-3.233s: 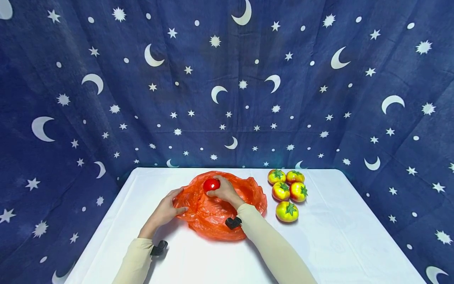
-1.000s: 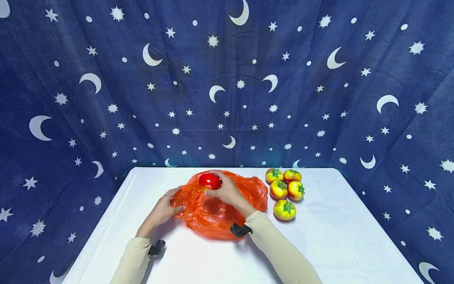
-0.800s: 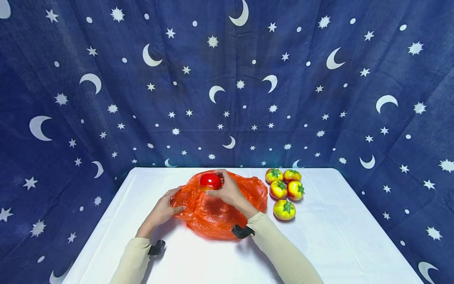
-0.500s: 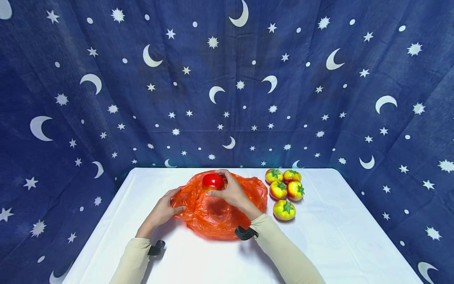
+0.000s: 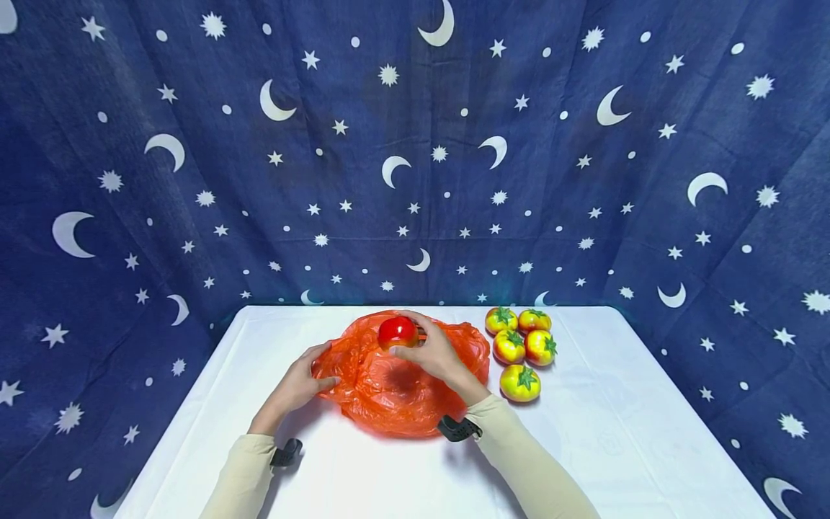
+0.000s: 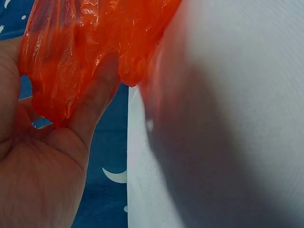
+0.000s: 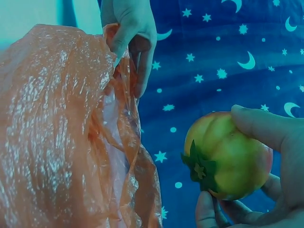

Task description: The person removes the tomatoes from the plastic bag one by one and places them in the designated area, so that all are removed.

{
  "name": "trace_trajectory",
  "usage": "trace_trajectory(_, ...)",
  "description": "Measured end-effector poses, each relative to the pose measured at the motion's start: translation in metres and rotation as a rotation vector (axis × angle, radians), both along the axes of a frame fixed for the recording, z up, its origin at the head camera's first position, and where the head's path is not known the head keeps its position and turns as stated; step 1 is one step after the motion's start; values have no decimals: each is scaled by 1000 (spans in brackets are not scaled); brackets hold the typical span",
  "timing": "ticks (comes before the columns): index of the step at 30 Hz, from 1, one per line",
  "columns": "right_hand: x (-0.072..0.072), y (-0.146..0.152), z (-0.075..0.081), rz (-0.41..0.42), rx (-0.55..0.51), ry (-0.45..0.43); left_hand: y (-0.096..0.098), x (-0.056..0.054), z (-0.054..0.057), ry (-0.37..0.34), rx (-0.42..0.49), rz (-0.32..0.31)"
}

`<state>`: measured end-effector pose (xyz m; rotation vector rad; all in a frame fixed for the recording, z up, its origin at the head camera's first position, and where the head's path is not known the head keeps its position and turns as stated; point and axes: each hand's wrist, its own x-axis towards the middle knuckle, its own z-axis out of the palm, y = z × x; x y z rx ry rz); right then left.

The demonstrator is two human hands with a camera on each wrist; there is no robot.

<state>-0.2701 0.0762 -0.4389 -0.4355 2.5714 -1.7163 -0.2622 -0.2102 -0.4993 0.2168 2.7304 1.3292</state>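
Observation:
In the head view my left hand (image 5: pixel 297 382) holds the left edge of a crumpled orange-red plastic bag (image 5: pixel 389 404). The left wrist view has the thumb of that hand (image 6: pixel 45 175) on the near side of the bag film (image 6: pixel 61 61), with fingers behind. My right hand (image 5: pixel 436 355) grips a red-and-yellow tomato (image 5: pixel 398 333) above the bag. Its green, leafy top points down toward the bag, as the right wrist view shows: thumb above the tomato (image 7: pixel 228 156), fingers underneath. Beside it there, the bag (image 7: pixel 52 128) has a gap along its edge. The bag's inside is mostly hidden.
Several more tomatoes (image 5: pixel 509 349) with green tops stand grouped to the right of the bag. All lie on a table with a white cloth (image 5: pixel 622 440). A blue curtain (image 5: pixel 415 202) with moons and stars hangs behind and at the sides.
Since the earliest frame, my right hand and the tomato have risen nearer the camera; over the last second they have shifted right. My left hand has stayed at the bag's edge.

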Motion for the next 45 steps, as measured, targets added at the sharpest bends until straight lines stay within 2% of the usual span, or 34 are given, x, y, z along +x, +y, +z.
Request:
trace_trajectory(6, 2, 4, 3, -62, -70, -73, 0, 0, 1, 23, 3, -8)
trace_trajectory(10, 4, 8, 3, -83, -87, -65, -1, -1, 1, 23, 1, -13)
trace_trajectory(18, 6, 17, 4, -77, -129, -36, 0, 0, 1, 14, -2, -6)
trace_trajectory(28, 7, 27, 4, -44, -142, -47, 0, 1, 1, 21, -4, 2)
trace_trajectory(32, 9, 32, 4, -58, -142, -75, 0, 1, 1, 25, -5, 2)
trace_trajectory(38, 11, 39, 5, -80, -189, -59, 1, 1, 2, 33, -1, -5)
trace_trajectory(45, 14, 50, 7, -105, -122, -22, 0, 3, 4, 27, -4, -2)
